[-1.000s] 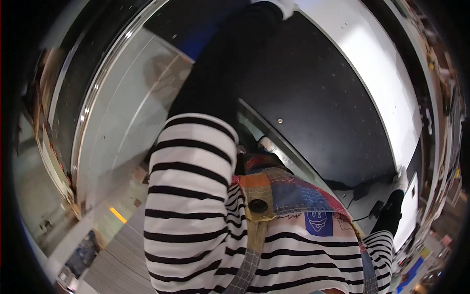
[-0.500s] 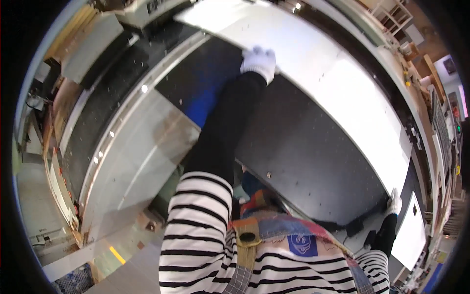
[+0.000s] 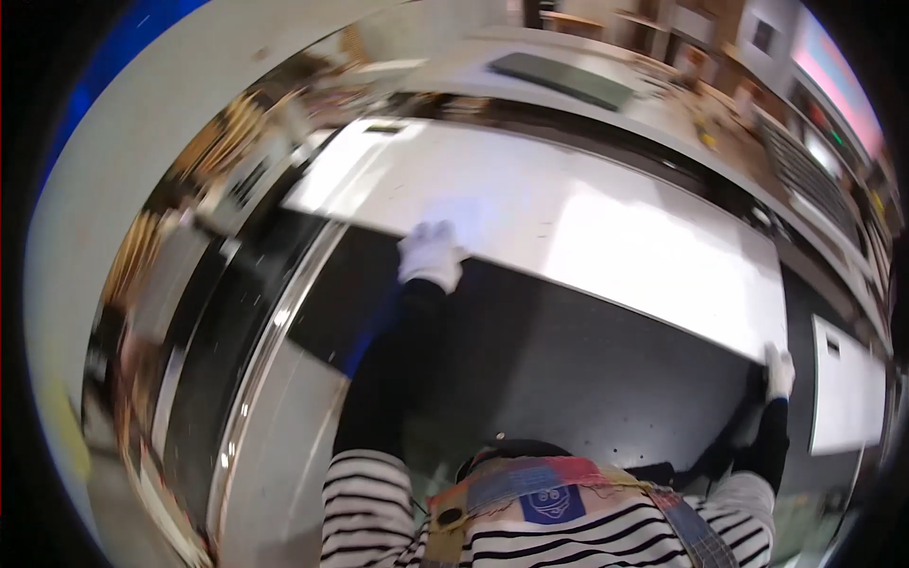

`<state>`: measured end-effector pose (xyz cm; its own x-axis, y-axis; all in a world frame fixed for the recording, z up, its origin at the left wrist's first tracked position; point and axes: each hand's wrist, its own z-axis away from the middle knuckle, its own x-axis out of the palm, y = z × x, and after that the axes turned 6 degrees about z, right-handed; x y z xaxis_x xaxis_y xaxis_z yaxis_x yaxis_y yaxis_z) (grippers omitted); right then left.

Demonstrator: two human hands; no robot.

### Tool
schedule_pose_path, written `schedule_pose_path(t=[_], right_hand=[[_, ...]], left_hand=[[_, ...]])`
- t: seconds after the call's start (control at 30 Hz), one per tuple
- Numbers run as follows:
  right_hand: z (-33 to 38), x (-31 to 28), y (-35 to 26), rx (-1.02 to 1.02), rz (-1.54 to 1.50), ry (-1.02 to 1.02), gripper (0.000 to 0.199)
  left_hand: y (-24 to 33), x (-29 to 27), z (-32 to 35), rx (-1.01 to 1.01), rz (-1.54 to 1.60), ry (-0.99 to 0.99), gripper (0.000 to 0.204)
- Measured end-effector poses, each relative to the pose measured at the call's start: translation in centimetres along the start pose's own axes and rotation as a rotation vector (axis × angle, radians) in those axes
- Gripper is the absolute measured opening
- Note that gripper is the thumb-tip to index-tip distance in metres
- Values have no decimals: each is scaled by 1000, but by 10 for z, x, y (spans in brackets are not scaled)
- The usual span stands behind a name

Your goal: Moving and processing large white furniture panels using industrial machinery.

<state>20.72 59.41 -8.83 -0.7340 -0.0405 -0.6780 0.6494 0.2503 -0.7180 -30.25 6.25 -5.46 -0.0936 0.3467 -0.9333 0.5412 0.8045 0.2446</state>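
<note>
The board [image 3: 578, 241] lay crosswise on the table [image 3: 568, 350], ahead of the person [image 3: 551, 506], with a strip of tabletop between them. The left hand [image 3: 433, 256] was at the board's near edge, toward its left end; the right hand [image 3: 780, 371] was at its near right corner. A second board [image 3: 846, 393] lay right of that hand, apart from the first. A rail [image 3: 282, 318] ran along the left side. Behind the first board stood a bench [image 3: 459, 71] with a slab [image 3: 561, 79] on it.
</note>
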Motion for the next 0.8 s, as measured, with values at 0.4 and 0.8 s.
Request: schedule_pose_path(t=[0.4, 0.8], right_hand=[[27, -11, -43, 80, 247, -101, 69], [141, -42, -78, -435, 102, -179, 58]], left_hand=[[-10, 13, -9, -43, -116, -54, 50], [-10, 34, 17, -14, -129, 130, 41]])
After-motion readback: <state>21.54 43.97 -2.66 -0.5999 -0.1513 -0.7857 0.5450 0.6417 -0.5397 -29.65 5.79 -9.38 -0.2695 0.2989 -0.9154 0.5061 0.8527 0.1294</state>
